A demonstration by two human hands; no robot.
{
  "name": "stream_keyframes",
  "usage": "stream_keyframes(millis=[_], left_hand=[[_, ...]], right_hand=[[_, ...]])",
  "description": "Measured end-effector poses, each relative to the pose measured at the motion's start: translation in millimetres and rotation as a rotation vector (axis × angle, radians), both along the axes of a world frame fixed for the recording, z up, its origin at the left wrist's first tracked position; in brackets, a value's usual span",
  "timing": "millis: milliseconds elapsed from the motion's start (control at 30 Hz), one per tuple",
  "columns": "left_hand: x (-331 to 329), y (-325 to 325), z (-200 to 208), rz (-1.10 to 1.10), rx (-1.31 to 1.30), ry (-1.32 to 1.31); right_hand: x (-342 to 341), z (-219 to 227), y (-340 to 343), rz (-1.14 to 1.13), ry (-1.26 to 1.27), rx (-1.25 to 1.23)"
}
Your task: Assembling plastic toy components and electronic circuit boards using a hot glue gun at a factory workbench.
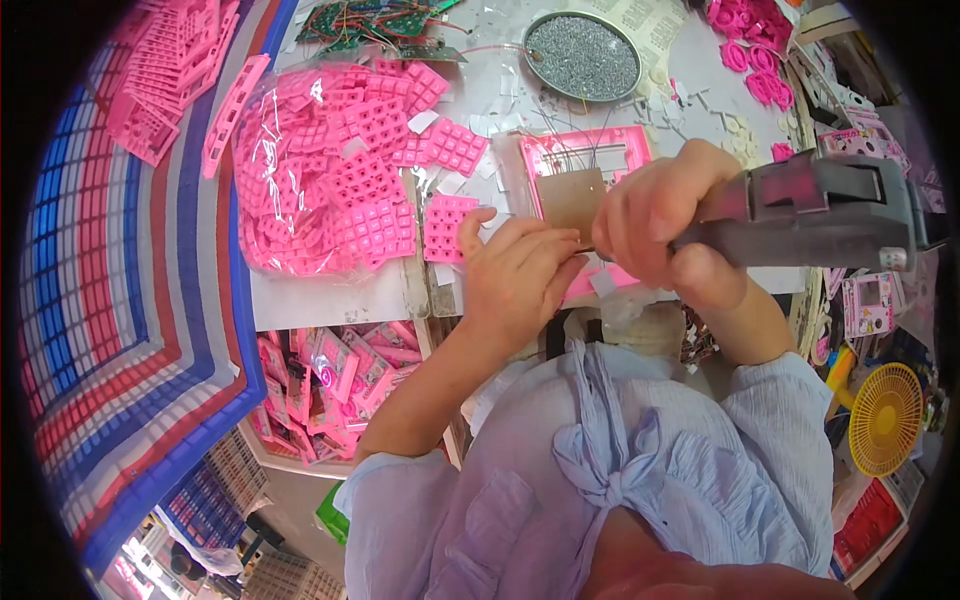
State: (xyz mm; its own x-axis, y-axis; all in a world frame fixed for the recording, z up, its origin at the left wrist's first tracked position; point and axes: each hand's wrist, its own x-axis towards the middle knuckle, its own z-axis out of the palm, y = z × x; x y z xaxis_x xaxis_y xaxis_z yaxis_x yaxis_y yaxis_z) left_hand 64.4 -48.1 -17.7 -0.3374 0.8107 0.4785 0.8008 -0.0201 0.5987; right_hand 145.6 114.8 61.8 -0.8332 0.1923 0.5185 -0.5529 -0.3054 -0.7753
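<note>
My right hand (665,220) is wrapped round a dark grey cordless screwdriver (820,215), its wide end pointing right. The tool's thin tip reaches toward the fingers of my left hand (525,270). My left thumb and fingers come together there; what they pinch is too small to make out. Beneath both hands lies a pink plastic housing (630,150) with a brown board (572,198) in it and thin wires at its far side. Right of the board, my right hand hides part of the housing. A pink keypad (448,225) lies beside my left hand.
A clear bag of pink keypads (325,170) fills the table's left side. At the back stand green circuit boards (370,25) and a round tray of small screws (582,58). Pink rings (765,75) lie far right. A drawer of pink parts (335,385) is below. A yellow fan (885,420) stands right.
</note>
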Motion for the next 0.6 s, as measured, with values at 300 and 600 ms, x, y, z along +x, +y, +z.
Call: stream_keyframes(millis=[300,600], left_hand=[[-12,-2,-7,0.032,0.045,0.059],[-19,-17,4,0.246,-0.159,-0.006]], right_hand=[[-8,-17,-2,-0.003,0.031,-0.086],[-33,-38,7,-0.134,-0.12,0.084]])
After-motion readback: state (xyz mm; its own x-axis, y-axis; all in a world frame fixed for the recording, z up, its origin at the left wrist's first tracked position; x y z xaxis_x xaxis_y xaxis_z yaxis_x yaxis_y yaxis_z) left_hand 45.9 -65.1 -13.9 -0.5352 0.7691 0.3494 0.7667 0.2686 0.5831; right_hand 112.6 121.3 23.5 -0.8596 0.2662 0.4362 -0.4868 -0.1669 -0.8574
